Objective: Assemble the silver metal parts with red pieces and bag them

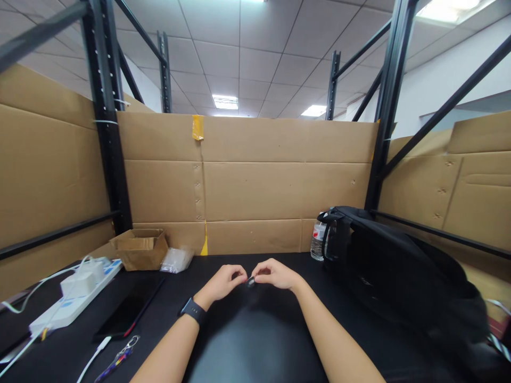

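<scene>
Over the middle of the black tabletop point(247, 340), my two hands meet at a small dark object with a shiny light patch point(251, 282). It is too small for me to tell its kind. My left hand point(223, 282), with a dark watch point(193, 310) on its wrist, pinches at the object's left side with thumb and forefinger. From the other side my right hand point(275, 274) pinches it too, fingers curled. The fingertips hide part of the object.
At right lies a large black bag point(399, 276), a water bottle point(318, 239) behind it. To the left are a power strip point(72, 303), a dark phone or tablet point(130, 308), a lanyard point(117, 361), an open cardboard box point(141, 250) and a clear plastic bag point(176, 260). Cardboard walls point(251, 191) enclose the table.
</scene>
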Demonstrator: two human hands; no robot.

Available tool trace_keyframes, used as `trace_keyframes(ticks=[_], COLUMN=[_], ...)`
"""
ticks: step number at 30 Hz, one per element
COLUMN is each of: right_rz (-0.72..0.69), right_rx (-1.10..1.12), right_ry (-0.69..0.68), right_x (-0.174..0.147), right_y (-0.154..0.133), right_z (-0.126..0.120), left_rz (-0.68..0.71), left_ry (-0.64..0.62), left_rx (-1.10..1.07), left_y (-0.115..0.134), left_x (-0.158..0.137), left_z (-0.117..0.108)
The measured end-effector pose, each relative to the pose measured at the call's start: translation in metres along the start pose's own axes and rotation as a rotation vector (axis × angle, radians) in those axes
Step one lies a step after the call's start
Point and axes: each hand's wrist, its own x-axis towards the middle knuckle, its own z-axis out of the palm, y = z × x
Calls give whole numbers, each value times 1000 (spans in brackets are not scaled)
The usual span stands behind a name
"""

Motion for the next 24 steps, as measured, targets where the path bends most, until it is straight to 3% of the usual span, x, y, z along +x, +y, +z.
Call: trace_keyframes(ticks=[3,6,10,16,24], right_rz=[62,144,372,381,412], right_rx=[7,-54,-158,-319,-623], right_ry=[5,229,481,459,434], right_x=[-3,-8,-21,-34,-33], right_y=[5,17,38,70,80], right_z=[-12,-31,-60,-77,-77], left_rz=[-3,-44,-117,-131,-141], left_ry=[77,147,149,11,-100], left_rx=[31,61,88,-60,-46], left_y=[-5,-15,-37,-70,-71], left_x=[-2,-6,-13,-22,-24], left_z=[-10,-23,-38,-44,-42])
